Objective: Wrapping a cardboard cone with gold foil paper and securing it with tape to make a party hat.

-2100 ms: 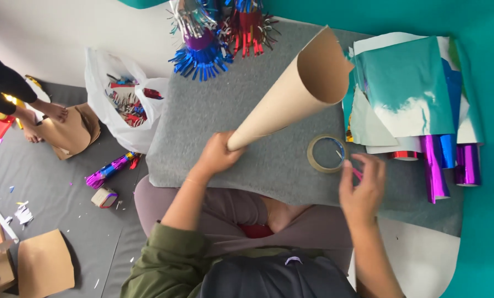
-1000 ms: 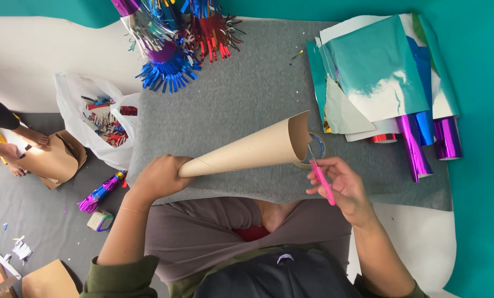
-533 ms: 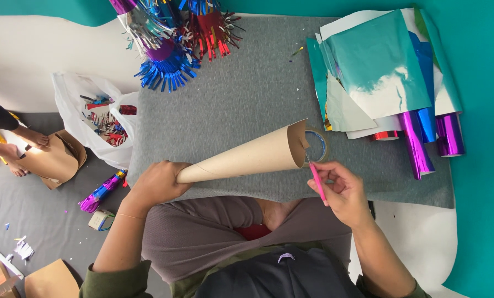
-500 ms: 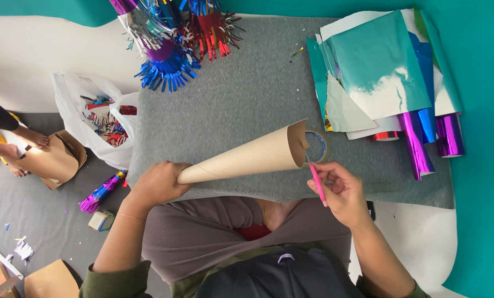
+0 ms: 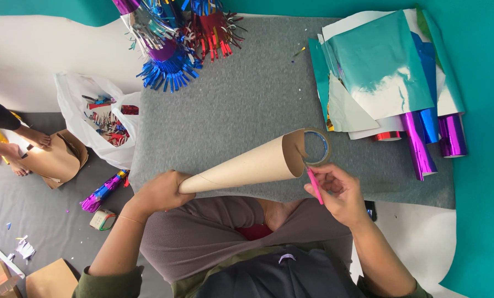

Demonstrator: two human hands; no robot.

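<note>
Left hand (image 5: 160, 193), lower centre-left of frame, fingers wrapped tight around the narrow tip of a tan rolled cardboard cone (image 5: 244, 165). Cone lies across frame centre, tilted, tip at left, wide open mouth at right, held just above a grey felt mat (image 5: 236, 99).

Right hand (image 5: 338, 190), lower centre-right, fingers closed on a thin pink stick-like tool (image 5: 314, 186); what kind of tool, cannot tell. Tool's upper end sits at the cone's mouth rim. A roll of clear tape with a tan ring core (image 5: 317, 147) is just behind the cone mouth, partly hidden by it, resting on the mat.

Upper right: stack of teal, white and blue foil sheets (image 5: 379, 72), with shiny purple and blue foil rolls (image 5: 432, 140) at its lower edge.
Top centre: bunch of fringed foil cones, blue, red, purple (image 5: 172, 38).
Left of mat: white plastic bag with foil scraps (image 5: 95, 118).
Below the bag on dark floor: small purple fringed foil piece (image 5: 101, 192) and a small box (image 5: 103, 219).
Far left edge: another person's hands (image 5: 29, 140) on a brown cardboard piece (image 5: 59, 160).
Bottom left corner: more brown cardboard (image 5: 48, 281).
</note>
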